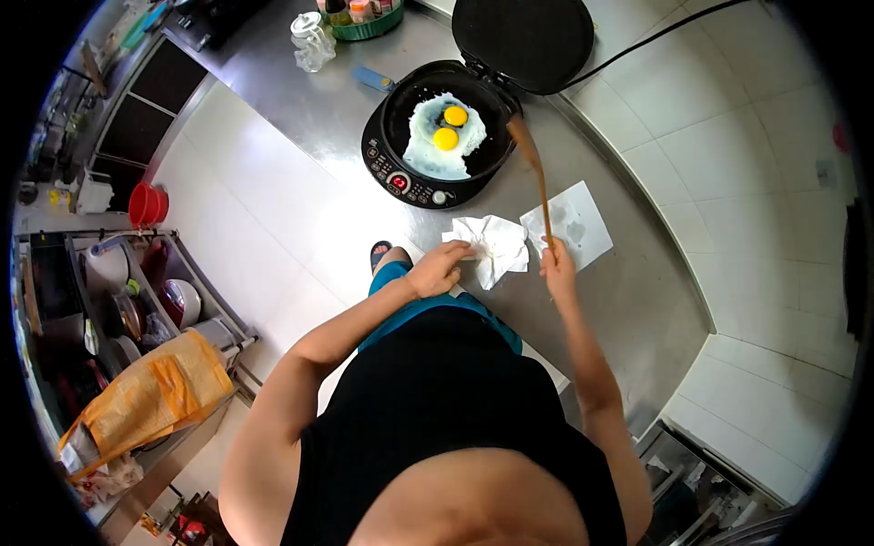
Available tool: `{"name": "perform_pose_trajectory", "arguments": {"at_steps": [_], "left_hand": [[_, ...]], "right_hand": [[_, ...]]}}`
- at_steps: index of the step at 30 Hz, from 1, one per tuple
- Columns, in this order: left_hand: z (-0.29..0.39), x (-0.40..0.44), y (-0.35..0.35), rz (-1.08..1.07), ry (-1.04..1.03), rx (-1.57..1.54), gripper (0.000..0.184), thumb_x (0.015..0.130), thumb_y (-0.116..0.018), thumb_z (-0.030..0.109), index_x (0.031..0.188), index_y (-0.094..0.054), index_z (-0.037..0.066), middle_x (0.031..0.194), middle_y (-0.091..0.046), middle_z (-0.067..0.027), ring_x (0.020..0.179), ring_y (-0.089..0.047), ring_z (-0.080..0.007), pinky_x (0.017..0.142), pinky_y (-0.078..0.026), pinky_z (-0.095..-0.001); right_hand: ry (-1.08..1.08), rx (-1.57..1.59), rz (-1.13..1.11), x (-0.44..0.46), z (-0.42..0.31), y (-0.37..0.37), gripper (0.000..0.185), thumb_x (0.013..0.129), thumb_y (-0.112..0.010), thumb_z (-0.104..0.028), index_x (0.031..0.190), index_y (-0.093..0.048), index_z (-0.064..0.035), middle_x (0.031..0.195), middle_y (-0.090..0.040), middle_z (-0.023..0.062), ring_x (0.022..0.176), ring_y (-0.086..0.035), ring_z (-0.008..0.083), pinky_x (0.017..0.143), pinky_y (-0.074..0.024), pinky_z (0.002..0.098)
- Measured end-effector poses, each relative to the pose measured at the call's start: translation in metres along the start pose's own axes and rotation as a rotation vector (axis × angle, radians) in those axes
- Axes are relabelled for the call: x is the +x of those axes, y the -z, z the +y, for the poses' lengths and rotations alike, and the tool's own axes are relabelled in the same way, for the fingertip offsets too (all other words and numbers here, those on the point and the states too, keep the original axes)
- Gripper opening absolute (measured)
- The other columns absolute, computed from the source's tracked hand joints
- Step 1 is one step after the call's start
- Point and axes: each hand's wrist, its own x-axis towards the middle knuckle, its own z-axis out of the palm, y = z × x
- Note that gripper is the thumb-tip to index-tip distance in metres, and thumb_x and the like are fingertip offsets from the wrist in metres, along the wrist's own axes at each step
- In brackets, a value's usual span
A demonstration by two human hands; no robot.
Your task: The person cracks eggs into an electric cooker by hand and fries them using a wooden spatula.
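Note:
Two eggs with yellow yolks and partly white whites lie in the round black electric pan, whose lid stands open. My right hand is closed around the handle of a brown wooden spatula. The spatula's blade is at the pan's right rim. Crumpled white tissue lies on the steel counter in front of the pan, and the fingers of my left hand touch its left edge, slightly bent and apart. A wet-spotted white sheet is beside the tissue, under the spatula handle.
A green tray of bottles and a white jar are at the counter's back left. A black cable runs along the tiled wall. A red bucket and a dish rack are at the left.

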Motion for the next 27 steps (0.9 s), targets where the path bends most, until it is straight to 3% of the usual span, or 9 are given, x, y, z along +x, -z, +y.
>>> {"name": "perform_pose_trajectory", "arguments": {"at_steps": [2,3,6,9,12,15,18,21,27], "left_hand": [[0.017,-0.014,0.025,-0.021,0.064,-0.140,0.046,0.075,-0.046,0.002,0.121,-0.048,0.002,0.121,-0.048,-0.0200,0.114,-0.046,-0.0345,0.099,-0.036,-0.0384],[0.033,-0.021,0.043,-0.031,0.134,-0.161,0.041,0.078,-0.044,0.000,0.118,-0.051,0.002,0.113,-0.054,-0.0178,0.106,-0.053,-0.0311,0.095,-0.040,-0.0375],[0.026,-0.041,0.069,-0.015,0.149,-0.243,0.038,0.079,-0.043,-0.001,0.116,-0.052,0.001,0.109,-0.056,-0.0162,0.100,-0.056,-0.0284,0.090,-0.043,-0.0366],[0.020,-0.059,0.097,0.045,0.136,-0.264,0.034,0.082,-0.045,-0.001,0.115,-0.054,0.000,0.107,-0.058,-0.0141,0.096,-0.057,-0.0228,0.087,-0.045,-0.0331],[0.020,-0.072,0.131,0.080,0.177,-0.299,0.030,0.085,-0.046,0.000,0.114,-0.054,-0.001,0.107,-0.059,-0.0128,0.098,-0.057,-0.0204,0.089,-0.045,-0.0321],[0.013,-0.084,0.151,0.173,0.201,-0.369,0.028,0.087,-0.044,-0.002,0.113,-0.053,-0.002,0.109,-0.060,-0.0124,0.103,-0.056,-0.0191,0.091,-0.043,-0.0315],[0.003,-0.092,0.168,0.220,0.180,-0.397,0.028,0.087,-0.044,-0.003,0.113,-0.053,-0.002,0.107,-0.061,-0.0124,0.103,-0.056,-0.0189,0.092,-0.043,-0.0311],[-0.007,-0.094,0.180,0.275,0.159,-0.391,0.026,0.087,-0.046,-0.002,0.111,-0.055,-0.001,0.104,-0.061,-0.0109,0.098,-0.057,-0.0180,0.087,-0.044,-0.0287],[-0.017,-0.091,0.197,0.295,0.107,-0.376,0.027,0.086,-0.046,-0.002,0.111,-0.055,-0.001,0.103,-0.061,-0.0101,0.096,-0.058,-0.0170,0.083,-0.045,-0.0266]], "right_hand": [[-0.091,0.079,-0.122,0.011,-0.023,0.017,0.024,0.092,-0.046,-0.020,0.110,-0.054,-0.0070,0.063,-0.049,0.0040,0.052,-0.049,0.0104,0.050,-0.0398,0.0274],[-0.035,0.065,-0.119,0.019,-0.029,0.019,0.025,0.092,-0.043,-0.019,0.112,-0.053,-0.0083,0.062,-0.046,0.0023,0.051,-0.044,0.0099,0.048,-0.0371,0.0274],[-0.168,0.044,-0.145,0.052,-0.050,0.023,0.026,0.091,-0.044,-0.017,0.114,-0.051,-0.0086,0.067,-0.046,0.0004,0.053,-0.042,0.0093,0.048,-0.0368,0.0261],[-0.359,0.224,-0.243,0.071,-0.121,0.029,0.029,0.090,-0.045,-0.015,0.118,-0.049,-0.0096,0.073,-0.046,0.0001,0.059,-0.042,0.0073,0.053,-0.0366,0.0229],[-0.193,-0.003,-0.236,0.094,-0.166,0.032,0.034,0.088,-0.048,-0.015,0.122,-0.048,-0.0085,0.080,-0.053,0.0053,0.070,-0.052,0.0138,0.062,-0.0425,0.0279],[0.519,-0.668,-0.024,0.139,-0.128,0.041,0.042,0.085,-0.051,-0.013,0.127,-0.047,-0.0105,0.095,-0.059,0.0137,0.085,-0.058,0.0270,0.075,-0.0447,0.0371],[0.230,-0.766,-0.193,0.153,-0.160,0.033,0.047,0.083,-0.053,-0.012,0.130,-0.047,-0.0154,0.103,-0.059,0.0185,0.095,-0.055,0.0370,0.082,-0.0425,0.0437],[0.387,-0.771,-0.204,0.168,-0.156,0.016,0.048,0.083,-0.054,-0.012,0.129,-0.048,-0.0202,0.098,-0.060,0.0192,0.089,-0.056,0.0361,0.079,-0.0437,0.0414],[0.230,-0.804,-0.267,0.178,-0.173,-0.021,0.046,0.082,-0.055,-0.012,0.127,-0.051,-0.0216,0.084,-0.061,0.0197,0.077,-0.059,0.0347,0.070,-0.0443,0.0416]]}}
